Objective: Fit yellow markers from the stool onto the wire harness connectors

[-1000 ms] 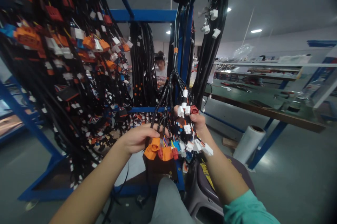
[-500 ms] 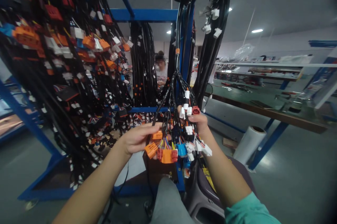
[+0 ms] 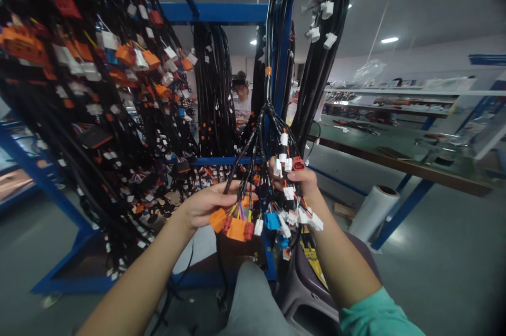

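We see the gap between our two groups of branches widen: over the last second the left hand [image 3: 206, 204] has drawn its share of the wire harness [image 3: 266, 110] leftward, while the right hand [image 3: 303, 182] holds nearly the same place. A small white connector [image 3: 258, 227] now shows plainly between the red connector [image 3: 249, 231] at the end of the left-hand group and the blue connector [image 3: 271, 220], which sat right next to each other half a second ago. For the work in hand, we judge that this leaves the plugs less tangled and easier to tell apart.

Our left thumb and fingers are closed on the wires just above the large orange connector [image 3: 236, 230]. Our right hand is curled around the other branches, its thumb by the dark red connector [image 3: 298, 164]; how its hidden fingers grip, we cannot tell. The harness hangs in front of the blue rack [image 3: 225, 12], its trunk running down near the upright and forking above our hands, with the loose plug ends dangling between and below them
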Available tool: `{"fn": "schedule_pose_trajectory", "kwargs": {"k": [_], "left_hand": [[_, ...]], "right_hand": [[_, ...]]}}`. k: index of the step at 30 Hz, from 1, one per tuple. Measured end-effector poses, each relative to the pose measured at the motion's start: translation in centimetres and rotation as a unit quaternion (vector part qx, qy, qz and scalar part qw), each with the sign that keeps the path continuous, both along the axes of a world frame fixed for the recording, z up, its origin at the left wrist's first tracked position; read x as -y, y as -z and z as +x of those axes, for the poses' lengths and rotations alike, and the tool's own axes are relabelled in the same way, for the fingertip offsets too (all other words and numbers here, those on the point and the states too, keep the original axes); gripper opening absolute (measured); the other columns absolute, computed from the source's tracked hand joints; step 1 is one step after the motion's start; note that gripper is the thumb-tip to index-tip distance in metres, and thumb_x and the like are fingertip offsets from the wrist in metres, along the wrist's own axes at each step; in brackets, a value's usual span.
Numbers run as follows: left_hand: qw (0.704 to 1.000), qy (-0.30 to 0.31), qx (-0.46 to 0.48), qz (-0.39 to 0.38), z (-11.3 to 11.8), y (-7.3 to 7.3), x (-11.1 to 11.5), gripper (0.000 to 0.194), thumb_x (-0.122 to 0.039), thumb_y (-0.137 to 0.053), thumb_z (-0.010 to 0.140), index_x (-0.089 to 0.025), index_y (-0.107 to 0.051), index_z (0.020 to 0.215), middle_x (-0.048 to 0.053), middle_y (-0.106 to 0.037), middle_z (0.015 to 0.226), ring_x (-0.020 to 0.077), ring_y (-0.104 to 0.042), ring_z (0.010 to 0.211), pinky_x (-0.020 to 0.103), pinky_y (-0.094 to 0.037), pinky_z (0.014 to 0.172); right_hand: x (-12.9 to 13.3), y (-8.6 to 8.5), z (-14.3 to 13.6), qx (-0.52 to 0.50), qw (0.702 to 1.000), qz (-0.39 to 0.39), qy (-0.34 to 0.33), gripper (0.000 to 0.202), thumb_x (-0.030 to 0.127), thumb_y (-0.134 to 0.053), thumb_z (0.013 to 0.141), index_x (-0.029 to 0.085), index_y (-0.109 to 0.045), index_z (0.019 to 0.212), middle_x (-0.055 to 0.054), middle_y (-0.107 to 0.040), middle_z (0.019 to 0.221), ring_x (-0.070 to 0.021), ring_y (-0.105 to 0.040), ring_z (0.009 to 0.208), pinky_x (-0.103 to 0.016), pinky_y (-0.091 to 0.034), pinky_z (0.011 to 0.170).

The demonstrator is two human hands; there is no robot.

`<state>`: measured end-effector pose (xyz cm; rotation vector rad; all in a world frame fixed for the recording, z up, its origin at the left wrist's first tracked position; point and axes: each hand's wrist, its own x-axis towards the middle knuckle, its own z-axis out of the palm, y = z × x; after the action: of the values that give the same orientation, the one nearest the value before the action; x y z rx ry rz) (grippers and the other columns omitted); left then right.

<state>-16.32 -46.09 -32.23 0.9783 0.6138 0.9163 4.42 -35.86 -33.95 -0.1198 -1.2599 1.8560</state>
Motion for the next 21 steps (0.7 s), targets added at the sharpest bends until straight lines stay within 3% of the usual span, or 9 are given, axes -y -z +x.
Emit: {"fn": "schedule_pose_trajectory", "kwargs": {"k": [4, 8, 12, 21], "left_hand": [[0.997, -0.062, -0.043, -0.009, -0.5, -0.1, -0.2, 0.024, -0.007, -0.067, 0.070, -0.011, -0.067, 0.094, 0.012, -0.071, 0.096, 0.0168, -0.068, 0.074, 0.026, -0.055, 0.071], [0.998, -0.035, -0.039, -0.021, -1.2, 0.0, -0.4, 0.019, -0.013, -0.067, 0.072, -0.008, -0.067, 0.090, 0.013, -0.071, 0.083, 0.0180, -0.068, 0.067, 0.028, -0.056, 0.065], [1.000, -0.011, -0.016, -0.024, -1.1, 0.3, -0.5, 0.021, -0.014, -0.069, 0.070, -0.006, -0.068, 0.090, 0.013, -0.071, 0.076, 0.0183, -0.068, 0.066, 0.027, -0.055, 0.064], [0.999, -0.025, -0.016, -0.032, 0.5, -0.1, -0.4, 0.021, -0.005, -0.072, 0.061, -0.007, -0.068, 0.081, 0.009, -0.071, 0.071, 0.0156, -0.067, 0.065, 0.025, -0.054, 0.066]], "right_hand": [[0.6, -0.6, 0.7, 0.063, 0.996, -0.010, 0.068, 0.027, 0.016, -0.065, 0.046, 0.017, -0.058, 0.073, 0.001, -0.062, 0.059, -0.0135, -0.056, 0.050, -0.026, -0.047, 0.047], [0.6, -1.0, 1.4, 0.123, 0.987, 0.009, 0.098, 0.029, 0.015, -0.069, 0.050, 0.017, -0.061, 0.078, 0.001, -0.066, 0.067, -0.0151, -0.061, 0.057, -0.029, -0.051, 0.057], [-0.1, -0.7, 1.6, 0.148, 0.984, 0.035, 0.087, 0.032, 0.017, -0.073, 0.052, 0.017, -0.062, 0.081, 0.000, -0.067, 0.073, -0.0150, -0.062, 0.063, -0.029, -0.050, 0.060], [-1.1, 0.6, 2.2, 0.128, 0.984, 0.064, 0.105, 0.042, 0.016, -0.073, 0.056, 0.021, -0.062, 0.097, 0.001, -0.068, 0.090, -0.0156, -0.062, 0.080, -0.029, -0.048, 0.075]]}}
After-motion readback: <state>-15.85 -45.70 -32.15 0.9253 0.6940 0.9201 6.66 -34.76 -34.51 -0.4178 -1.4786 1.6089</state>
